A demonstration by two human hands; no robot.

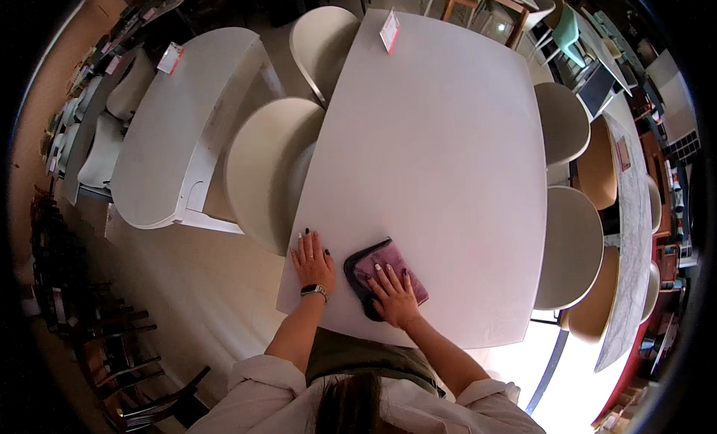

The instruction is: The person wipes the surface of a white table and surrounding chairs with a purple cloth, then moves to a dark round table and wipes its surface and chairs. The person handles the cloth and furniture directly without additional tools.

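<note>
A long, pale table (pixel 437 154) with bowed edges stretches out before me. Under my right hand (pixel 395 297) lies a folded cloth (pixel 395 255), mauve on top with a dark underside or border. The palm and spread fingers press it flat near the table's close end. My left hand (pixel 313 266) rests palm down on the bare tabletop by the left edge, fingers slightly apart and holding nothing. A wristwatch (pixel 315 289) with a metal band sits on that wrist.
Cream chairs (pixel 269 165) stand along the table's left side, grey-beige chairs (pixel 568 243) along its right. A sign card (pixel 390 30) bearing writing stands at the far end. Left is a half-round white table (pixel 168 120); right, a marble-patterned table (pixel 636 255).
</note>
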